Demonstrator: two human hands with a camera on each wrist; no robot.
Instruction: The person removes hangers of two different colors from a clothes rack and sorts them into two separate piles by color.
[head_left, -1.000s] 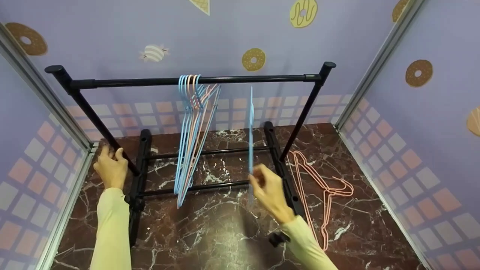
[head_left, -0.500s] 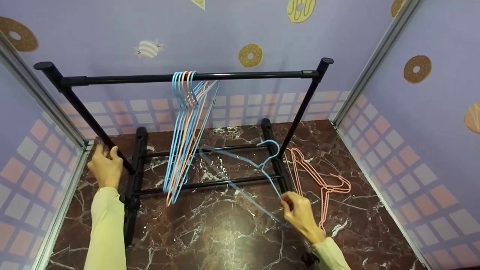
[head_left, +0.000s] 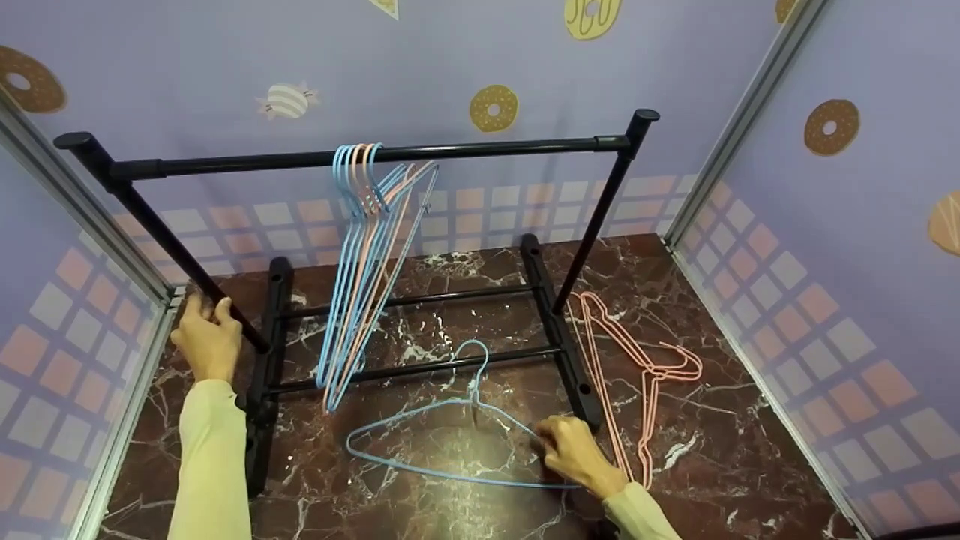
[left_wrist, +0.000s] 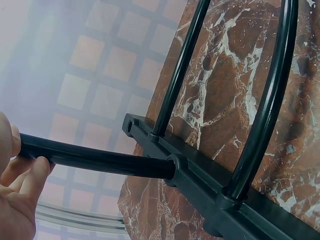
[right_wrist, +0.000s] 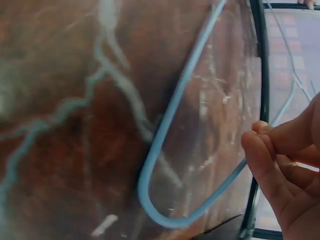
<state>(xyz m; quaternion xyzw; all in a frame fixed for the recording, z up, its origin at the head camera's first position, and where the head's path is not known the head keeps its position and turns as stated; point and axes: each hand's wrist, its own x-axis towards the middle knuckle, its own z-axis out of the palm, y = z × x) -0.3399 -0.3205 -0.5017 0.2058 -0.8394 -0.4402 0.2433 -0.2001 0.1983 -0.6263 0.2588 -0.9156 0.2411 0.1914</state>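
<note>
Hanger (head_left: 474,397), one, blue, thin: located over the worktop (head_left: 420,510), in front of the rack, on the side away from the back edge; hook uppermost, overlapping the front crossbar (head_left: 427,370) in the head view, long bottom bar toward the person; whether it touches the worktop cannot be told. Right hand (head_left: 574,450): thumb and fingertips together, clamped on the right arm of that hanger close to its rounded end, just beside the rack's right foot (head_left: 570,356). Left hand (head_left: 206,341): thumb and fingers clamped round the lower part of the left post (head_left: 172,244), near the worktop's left edge. Sleeves (head_left: 214,457), two, pale yellow-green, one to each arm. Rack (head_left: 495,150), one, black: upright, two posts, one top bar, two feet, two low crossbars; set lengthwise along the back edge of the worktop. Hanging hangers (head_left: 365,210), several, blue and pink: hooked over the top bar left of its middle, bunched close, their lower ends crossing the front crossbar in the head view. Pink hangers (head_left: 651,371), more than one: lying flat on the worktop between the right foot and the right edge, hooks toward that edge. Worktop: dark red-brown, marbled with white veins. Back wall (head_left: 420,90): lilac, printed with doughnuts, a sweet and rows of squares.
</note>
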